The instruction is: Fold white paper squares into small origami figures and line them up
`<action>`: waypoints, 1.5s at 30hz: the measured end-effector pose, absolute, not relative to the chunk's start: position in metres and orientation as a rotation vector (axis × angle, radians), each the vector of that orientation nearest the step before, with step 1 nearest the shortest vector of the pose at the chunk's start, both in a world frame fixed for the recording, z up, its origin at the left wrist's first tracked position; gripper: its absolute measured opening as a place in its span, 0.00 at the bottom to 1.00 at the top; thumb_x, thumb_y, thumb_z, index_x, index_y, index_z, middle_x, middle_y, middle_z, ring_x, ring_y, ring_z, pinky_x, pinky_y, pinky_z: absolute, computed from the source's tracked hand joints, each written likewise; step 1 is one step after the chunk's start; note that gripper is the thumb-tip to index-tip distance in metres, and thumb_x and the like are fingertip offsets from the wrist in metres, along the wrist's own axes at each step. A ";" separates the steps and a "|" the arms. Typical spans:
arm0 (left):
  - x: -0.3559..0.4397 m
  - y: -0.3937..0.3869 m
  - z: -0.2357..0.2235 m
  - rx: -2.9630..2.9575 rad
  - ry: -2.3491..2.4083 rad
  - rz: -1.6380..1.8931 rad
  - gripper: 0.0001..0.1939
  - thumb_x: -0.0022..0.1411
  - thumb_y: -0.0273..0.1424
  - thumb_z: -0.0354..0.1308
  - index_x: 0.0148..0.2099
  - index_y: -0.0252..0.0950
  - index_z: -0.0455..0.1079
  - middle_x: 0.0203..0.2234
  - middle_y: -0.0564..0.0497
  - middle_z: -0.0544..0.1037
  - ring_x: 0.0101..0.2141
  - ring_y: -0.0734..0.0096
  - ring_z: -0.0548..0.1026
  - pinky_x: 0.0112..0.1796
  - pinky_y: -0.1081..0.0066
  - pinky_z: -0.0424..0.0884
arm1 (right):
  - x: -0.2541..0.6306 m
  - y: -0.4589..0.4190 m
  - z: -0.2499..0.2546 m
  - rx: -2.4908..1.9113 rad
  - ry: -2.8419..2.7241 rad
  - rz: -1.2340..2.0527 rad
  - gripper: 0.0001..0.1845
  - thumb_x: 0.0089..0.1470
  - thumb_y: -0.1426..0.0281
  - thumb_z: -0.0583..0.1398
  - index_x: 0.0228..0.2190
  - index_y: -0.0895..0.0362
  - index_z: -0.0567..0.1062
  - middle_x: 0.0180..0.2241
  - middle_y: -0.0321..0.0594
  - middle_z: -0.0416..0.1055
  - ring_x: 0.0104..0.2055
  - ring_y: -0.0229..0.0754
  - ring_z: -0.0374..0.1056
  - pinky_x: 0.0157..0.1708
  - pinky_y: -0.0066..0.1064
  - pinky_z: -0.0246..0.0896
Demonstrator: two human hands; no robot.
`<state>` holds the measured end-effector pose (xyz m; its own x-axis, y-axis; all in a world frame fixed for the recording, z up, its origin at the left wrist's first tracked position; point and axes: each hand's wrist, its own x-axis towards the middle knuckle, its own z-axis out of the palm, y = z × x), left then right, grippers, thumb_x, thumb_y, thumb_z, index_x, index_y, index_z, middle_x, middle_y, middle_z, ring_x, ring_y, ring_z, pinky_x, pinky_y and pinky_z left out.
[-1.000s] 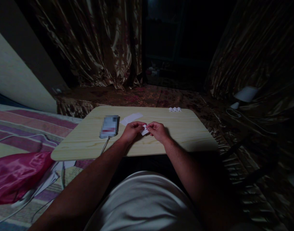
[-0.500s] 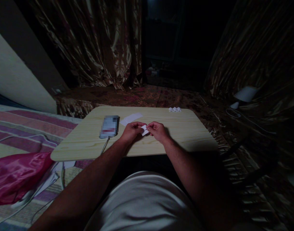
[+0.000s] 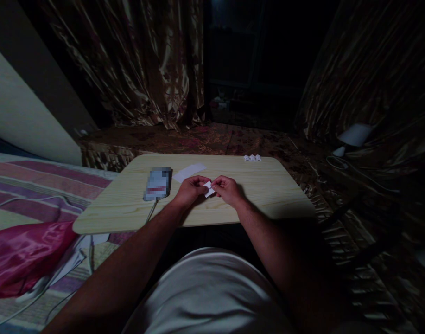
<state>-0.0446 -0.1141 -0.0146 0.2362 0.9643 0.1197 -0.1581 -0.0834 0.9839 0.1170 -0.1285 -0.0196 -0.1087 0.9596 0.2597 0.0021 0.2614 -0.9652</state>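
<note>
A small folded piece of white paper (image 3: 208, 189) is held between my two hands, above the middle of the light wooden table (image 3: 264, 197). My left hand (image 3: 190, 191) pinches its left side, thumb on top. On the right side, the fingertips of my right hand (image 3: 228, 189) grip the upper right edge. Just beyond my left hand, flat white paper strips (image 3: 189, 172) lie on the table. At the far right edge stand three small folded white paper shapes (image 3: 252, 158) in a row.
Left of my hands lies a phone (image 3: 157, 184), blurred out, with a white cable (image 3: 151, 211) running off the front edge. A pink shiny cloth (image 3: 28, 255) rests on the striped bed (image 3: 52, 183). To the right, a white lamp (image 3: 355, 135) stands beyond the table.
Both hands keep their pinch on the small paper, which has tilted very slightly. Nothing else has visibly moved apart from a tiny shift of the view.
</note>
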 end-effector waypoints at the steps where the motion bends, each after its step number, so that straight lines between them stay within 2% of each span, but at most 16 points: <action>1: -0.044 -0.115 -0.014 1.281 0.879 1.159 0.20 0.38 0.27 0.67 0.38 0.32 0.74 0.22 0.52 0.74 0.22 0.74 0.70 0.26 0.71 0.67 | 0.117 -0.129 -0.019 -0.970 -1.417 1.076 0.09 0.44 0.65 0.62 0.26 0.57 0.70 0.25 0.34 0.70 0.20 0.31 0.61 0.19 0.24 0.56; 15: -0.039 -0.117 -0.015 1.437 0.932 1.143 0.17 0.40 0.30 0.67 0.36 0.32 0.72 0.27 0.50 0.77 0.24 0.73 0.72 0.27 0.73 0.67 | 0.116 -0.122 -0.030 -1.037 -1.398 1.022 0.08 0.45 0.66 0.61 0.27 0.57 0.70 0.24 0.33 0.69 0.21 0.32 0.63 0.19 0.23 0.59; 20: -0.040 -0.115 -0.016 1.474 0.901 1.123 0.16 0.42 0.28 0.65 0.37 0.32 0.71 0.27 0.51 0.76 0.24 0.73 0.72 0.27 0.73 0.66 | 0.116 -0.120 -0.032 -1.048 -1.360 1.032 0.09 0.43 0.65 0.62 0.27 0.57 0.70 0.25 0.34 0.70 0.23 0.33 0.65 0.20 0.24 0.61; 32: -0.038 -0.116 -0.017 1.450 0.898 1.127 0.16 0.41 0.28 0.66 0.36 0.33 0.70 0.24 0.53 0.75 0.22 0.74 0.71 0.26 0.73 0.66 | 0.114 -0.119 -0.032 -1.018 -1.305 1.004 0.08 0.42 0.67 0.62 0.26 0.58 0.70 0.24 0.34 0.70 0.23 0.35 0.66 0.21 0.25 0.64; 38: -0.038 -0.113 -0.018 1.512 0.935 1.171 0.13 0.46 0.34 0.65 0.33 0.32 0.71 0.24 0.51 0.75 0.24 0.73 0.71 0.28 0.72 0.65 | 0.114 -0.118 -0.033 -1.021 -1.329 0.952 0.05 0.41 0.71 0.61 0.26 0.57 0.71 0.23 0.33 0.70 0.24 0.33 0.66 0.22 0.24 0.63; 42: -0.038 -0.112 -0.019 1.488 0.957 1.195 0.14 0.45 0.36 0.67 0.32 0.32 0.72 0.24 0.50 0.75 0.24 0.73 0.70 0.28 0.71 0.65 | 0.115 -0.120 -0.030 -1.000 -1.318 1.002 0.07 0.42 0.70 0.61 0.28 0.57 0.71 0.23 0.32 0.69 0.23 0.34 0.66 0.21 0.25 0.63; 45: -0.038 -0.112 -0.018 1.448 0.965 1.251 0.17 0.44 0.36 0.67 0.36 0.32 0.73 0.25 0.50 0.75 0.24 0.73 0.70 0.29 0.71 0.66 | 0.115 -0.123 -0.025 -0.993 -1.302 1.033 0.08 0.42 0.69 0.61 0.29 0.57 0.71 0.23 0.32 0.69 0.22 0.33 0.65 0.19 0.24 0.61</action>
<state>-0.0380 -0.1119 -0.0180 0.1621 0.9597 0.2297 -0.0218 -0.2292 0.9731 0.1153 -0.1233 -0.0249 -0.0005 0.9664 0.2569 -0.0303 0.2568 -0.9660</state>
